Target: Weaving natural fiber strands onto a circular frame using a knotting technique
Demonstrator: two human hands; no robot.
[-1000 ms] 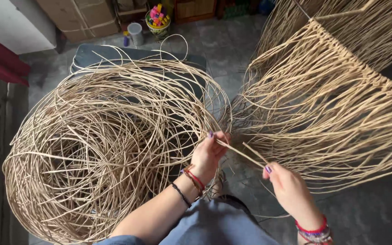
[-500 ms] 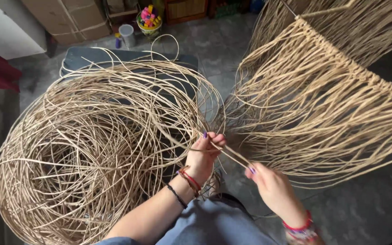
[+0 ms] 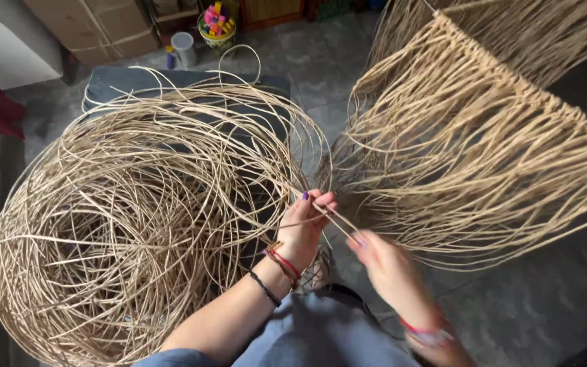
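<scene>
Both hands work one cane strand (image 3: 338, 219), stretched between them above the grey floor (image 3: 545, 299). The left hand (image 3: 305, 228) pinches it beside the large loose coil (image 3: 137, 211); the right hand (image 3: 385, 261) pinches its lower end, near the hanging fringe (image 3: 497, 156). Since a second ago the right hand has moved closer to the left, shortening the held span; the strand remains under control.
</scene>
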